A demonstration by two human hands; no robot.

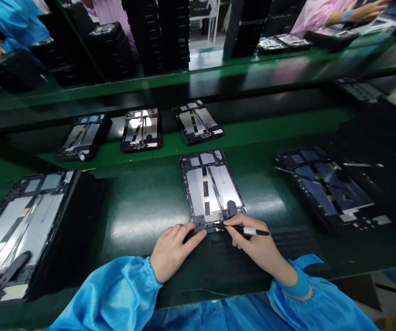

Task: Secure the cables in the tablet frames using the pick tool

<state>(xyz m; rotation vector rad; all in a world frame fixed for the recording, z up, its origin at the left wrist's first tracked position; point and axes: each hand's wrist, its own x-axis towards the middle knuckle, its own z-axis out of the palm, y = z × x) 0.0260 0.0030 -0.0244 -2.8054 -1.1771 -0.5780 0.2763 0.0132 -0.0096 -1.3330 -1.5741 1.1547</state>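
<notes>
The right hand (253,241), grip pinched on a tool (252,231), worked a tablet's (226,180) edge as the left hand's (172,247) parted grip touched its corner, insides bare, edge work seemingly unfinished.

Left lane: broad bare table (139,197) between the open tablet (215,184) and the tall stack (77,225).
Right lane: narrower strip, bounded by the dark tablet (332,184).
Rear: three tablets (141,130) obstruct, with gaps between.
Near edge: blocked by both hands (172,250) and the pen-like tool (253,231).
</notes>
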